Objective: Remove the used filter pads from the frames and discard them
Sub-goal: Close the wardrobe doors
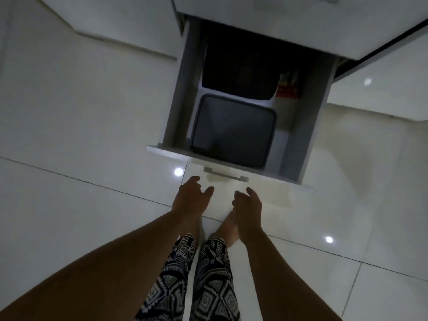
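Note:
A pull-out bin drawer (176,154) stands open in front of me. Its front compartment holds a grey bin (234,133) that looks empty. Behind it sits a dark bin (240,72) lined with a black bag. My left hand (190,196) hovers just below the drawer's bar handle (225,174), fingers loosely curled and holding nothing. My right hand (249,203) hangs beside it, also loosely curled and empty. No filter pad or frame is in view.
White cabinet fronts (92,54) flank the drawer on both sides under a countertop (301,24). A red and yellow packet (288,88) stands at the drawer's right. My bare feet and patterned trousers (203,274) are on glossy white floor tiles (69,205).

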{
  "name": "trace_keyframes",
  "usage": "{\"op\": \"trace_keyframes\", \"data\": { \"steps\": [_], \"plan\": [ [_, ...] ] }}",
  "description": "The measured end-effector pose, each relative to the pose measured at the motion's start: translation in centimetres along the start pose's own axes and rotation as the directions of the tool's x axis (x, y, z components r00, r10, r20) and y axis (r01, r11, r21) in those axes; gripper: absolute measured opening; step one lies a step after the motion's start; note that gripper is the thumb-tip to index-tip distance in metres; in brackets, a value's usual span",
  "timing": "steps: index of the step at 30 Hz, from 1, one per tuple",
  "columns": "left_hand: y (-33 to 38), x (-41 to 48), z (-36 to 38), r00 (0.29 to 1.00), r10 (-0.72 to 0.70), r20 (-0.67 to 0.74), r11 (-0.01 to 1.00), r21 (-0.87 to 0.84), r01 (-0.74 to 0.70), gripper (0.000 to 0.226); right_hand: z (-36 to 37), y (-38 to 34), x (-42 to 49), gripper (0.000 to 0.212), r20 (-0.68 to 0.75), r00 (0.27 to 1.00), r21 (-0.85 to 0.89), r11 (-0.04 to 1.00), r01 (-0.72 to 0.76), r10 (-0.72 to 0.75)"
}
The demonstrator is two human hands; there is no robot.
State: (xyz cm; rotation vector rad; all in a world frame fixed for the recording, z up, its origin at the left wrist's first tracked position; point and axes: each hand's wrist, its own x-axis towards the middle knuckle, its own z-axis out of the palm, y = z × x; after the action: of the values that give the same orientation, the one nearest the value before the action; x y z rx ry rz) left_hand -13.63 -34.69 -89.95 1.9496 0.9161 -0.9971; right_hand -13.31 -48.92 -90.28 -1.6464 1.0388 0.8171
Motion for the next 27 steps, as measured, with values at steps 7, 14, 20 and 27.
{"op": "trace_keyframes", "data": {
  "steps": [7, 14, 20, 27],
  "plan": [
    [0.9, 6.9, 2.1, 0.995, -0.064, -0.07, 0.968, -0.247, 0.045, 0.02, 0.7, -2.4, 6.1, 0.03, -0.123, 0.985, 0.2, 0.975, -0.094, 0.121],
    [3.1, 8.9, 0.1, 0.998, -0.021, -0.062, 0.968, -0.253, 0.004, 0.011, 0.4, -4.2, 8.4, 0.024, -0.187, 0.978, 0.192, 0.98, -0.054, 0.091],
    [9.5, 13.0, -3.2, 0.989, 0.099, -0.114, 0.961, -0.249, -0.124, 0.017, 0.3, -11.9, 11.9, 0.014, -0.152, 0.988, 0.251, 0.965, 0.07, -0.033],
    [17.7, 17.7, -6.2, 0.978, 0.088, -0.187, 0.939, -0.312, -0.144, 0.012, 0.2, -20.5, 16.4, 0.016, -0.138, 0.984, 0.265, 0.954, 0.143, -0.109]
  ]
}}
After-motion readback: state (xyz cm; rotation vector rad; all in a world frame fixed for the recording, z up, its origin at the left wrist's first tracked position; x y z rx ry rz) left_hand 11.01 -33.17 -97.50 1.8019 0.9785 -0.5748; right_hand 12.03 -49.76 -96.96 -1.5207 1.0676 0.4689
